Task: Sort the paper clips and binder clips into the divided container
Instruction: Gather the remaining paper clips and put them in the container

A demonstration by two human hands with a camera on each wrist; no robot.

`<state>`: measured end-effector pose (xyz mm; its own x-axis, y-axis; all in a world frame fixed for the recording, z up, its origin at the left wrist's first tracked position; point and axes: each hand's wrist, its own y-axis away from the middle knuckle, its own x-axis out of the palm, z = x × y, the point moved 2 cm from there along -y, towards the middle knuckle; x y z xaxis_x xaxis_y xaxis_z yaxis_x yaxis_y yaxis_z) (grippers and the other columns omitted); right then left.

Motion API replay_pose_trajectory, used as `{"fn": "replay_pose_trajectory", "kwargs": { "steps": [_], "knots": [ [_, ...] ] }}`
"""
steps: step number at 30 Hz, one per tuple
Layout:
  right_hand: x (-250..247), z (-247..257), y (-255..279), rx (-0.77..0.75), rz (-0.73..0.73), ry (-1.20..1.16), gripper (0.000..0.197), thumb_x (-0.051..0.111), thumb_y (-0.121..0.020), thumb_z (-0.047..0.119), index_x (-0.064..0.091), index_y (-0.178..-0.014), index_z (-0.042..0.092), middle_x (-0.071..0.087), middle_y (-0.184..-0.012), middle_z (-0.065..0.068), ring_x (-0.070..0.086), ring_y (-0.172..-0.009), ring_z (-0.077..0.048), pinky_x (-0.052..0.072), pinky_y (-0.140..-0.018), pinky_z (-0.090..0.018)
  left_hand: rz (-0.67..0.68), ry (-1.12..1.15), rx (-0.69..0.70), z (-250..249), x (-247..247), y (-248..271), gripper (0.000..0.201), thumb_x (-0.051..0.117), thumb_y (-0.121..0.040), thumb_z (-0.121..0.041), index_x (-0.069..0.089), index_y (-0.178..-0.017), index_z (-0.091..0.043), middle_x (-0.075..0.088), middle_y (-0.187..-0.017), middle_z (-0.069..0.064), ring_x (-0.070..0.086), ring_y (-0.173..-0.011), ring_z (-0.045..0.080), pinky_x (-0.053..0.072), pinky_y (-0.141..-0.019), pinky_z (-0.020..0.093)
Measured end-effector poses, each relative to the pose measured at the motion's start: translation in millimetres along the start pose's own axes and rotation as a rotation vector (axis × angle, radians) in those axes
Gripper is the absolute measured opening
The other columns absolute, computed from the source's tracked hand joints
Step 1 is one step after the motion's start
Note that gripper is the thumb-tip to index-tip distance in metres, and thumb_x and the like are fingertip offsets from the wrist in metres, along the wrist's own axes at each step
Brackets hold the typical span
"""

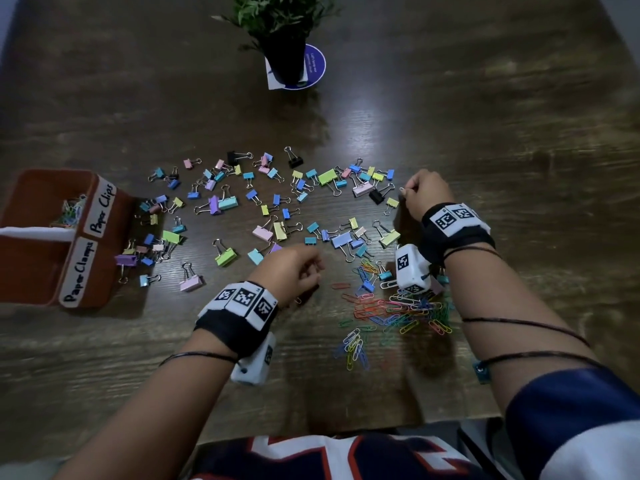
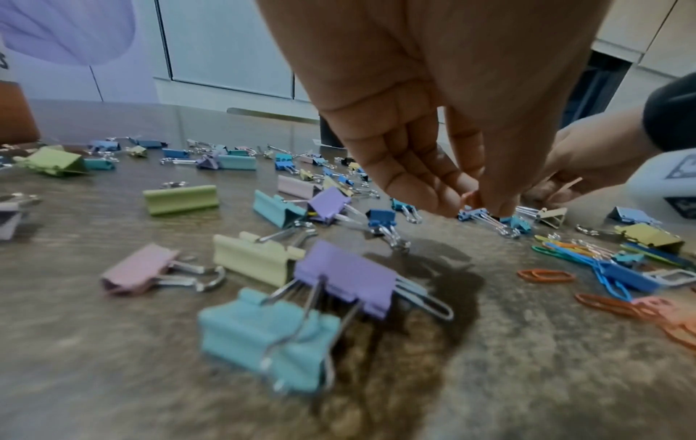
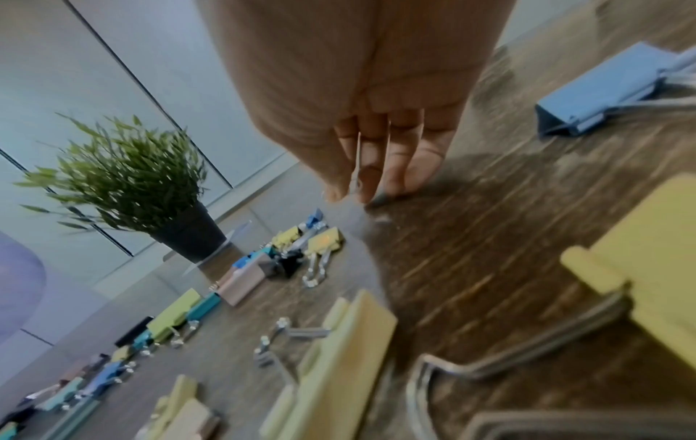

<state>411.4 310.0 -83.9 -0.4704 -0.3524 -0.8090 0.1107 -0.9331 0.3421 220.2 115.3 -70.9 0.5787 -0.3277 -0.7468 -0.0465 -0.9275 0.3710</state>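
Desk [image 1: 485, 98]: dark wood grain, carries every item listed below.

Divided container [image 1: 114, 216]: brown, at the desk's left edge; landmark for all places here. Two white labels on its near wall read "Paper Clips" and "Paper Clamps". A few coloured paper clips lie in the "Paper Clips" compartment; the inside of the other compartment is hidden by its wall.

Potted plant [image 1: 280, 29]: green leaves, black pot, far beyond the container and to its right, standing on a blue round coaster [image 1: 317, 65].

Binder clips [image 1: 227, 202]: pastel and black, mixed sizes, scattered from just beside the container's right wall out across the middle of the desk.

Paper clips [image 1: 398, 313]: coloured wire, heaped well to the right of the container, nearer the person than most binder clips.

Left hand [image 1: 291, 271]: right of the container, between the binder clips and the paper-clip heap; its fingers [image 2: 433, 190] are curled together and pinch a small pink paper clip [image 2: 469, 197].

Right hand [image 1: 427, 195]: farthest right of the container, beyond the paper-clip heap; its fingers [image 3: 373, 169] pinch a thin silver paper clip [image 3: 357, 166], its loop showing past the fingertips in the head view.
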Motion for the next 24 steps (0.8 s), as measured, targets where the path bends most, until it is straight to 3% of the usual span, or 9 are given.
{"fn": "replay_pose_trajectory", "kwargs": {
  "steps": [5, 9, 13, 15, 20, 24],
  "knots": [
    [-11, 3, 39, -0.132, -0.061, -0.206, 0.001, 0.057, -0.092, 0.014, 0.056, -0.092, 0.013, 0.058, -0.091, 0.002, 0.054, -0.085, -0.014, 0.043, -0.076, -0.026, 0.074, -0.054, -0.002, 0, 17, 19, 0.009, 0.065, -0.087, -0.023, 0.064, -0.096, -0.021, 0.061, -0.083, -0.011, 0.057, -0.078, 0.009, 0.049, -0.074, 0.028],
    [5, 16, 79, -0.272, 0.191, -0.314, 0.009, 0.066, -0.087, 0.015, 0.061, -0.093, 0.02, 0.061, -0.085, 0.006, 0.056, -0.075, -0.005, 0.044, -0.064, -0.018, -0.017, -0.13, -0.048, 3, 21, 31, 0.012, 0.061, -0.089, -0.027, 0.061, -0.1, -0.025, 0.061, -0.09, -0.01, 0.056, -0.085, 0.011, 0.047, -0.073, 0.028],
    [35, 19, 111, -0.377, 0.407, -0.11, 0.014, 0.066, -0.085, 0.009, 0.068, -0.092, 0.021, 0.069, -0.082, 0.0, 0.063, -0.076, -0.013, 0.052, -0.071, -0.029, -0.076, -0.198, -0.034, 19, 12, 44, 0.014, 0.061, -0.089, -0.03, 0.063, -0.103, -0.026, 0.059, -0.098, -0.009, 0.055, -0.087, 0.012, 0.045, -0.069, 0.027],
    [41, 17, 122, -0.384, 0.449, -0.034, 0.017, 0.065, -0.085, 0.008, 0.071, -0.093, 0.021, 0.07, -0.081, 0.003, 0.064, -0.077, -0.011, 0.052, -0.072, -0.026, -0.064, -0.275, 0.027, 24, 10, 47, 0.015, 0.06, -0.089, -0.03, 0.066, -0.103, -0.026, 0.061, -0.105, -0.007, 0.058, -0.094, 0.015, 0.047, -0.07, 0.029],
    [50, 19, 138, -0.43, 0.488, 0.112, 0.015, 0.065, -0.086, 0.01, 0.068, -0.099, 0.017, 0.068, -0.087, 0.002, 0.061, -0.081, -0.01, 0.044, -0.066, -0.017, 0.004, -0.391, 0.079, 23, 13, 42, 0.019, 0.056, -0.092, -0.028, 0.065, -0.108, -0.021, 0.058, -0.113, -0.003, 0.054, -0.107, 0.019, 0.046, -0.077, 0.03],
    [56, 22, 139, -0.479, 0.41, 0.235, 0.011, 0.063, -0.087, 0.014, 0.067, -0.097, 0.016, 0.065, -0.094, 0.003, 0.059, -0.089, -0.016, 0.046, -0.079, -0.026, 0.066, -0.432, 0.061, 19, 11, 35, 0.019, 0.053, -0.095, -0.03, 0.061, -0.105, -0.016, 0.056, -0.111, 0.001, 0.052, -0.106, 0.021, 0.048, -0.081, 0.033]
  ]
}}
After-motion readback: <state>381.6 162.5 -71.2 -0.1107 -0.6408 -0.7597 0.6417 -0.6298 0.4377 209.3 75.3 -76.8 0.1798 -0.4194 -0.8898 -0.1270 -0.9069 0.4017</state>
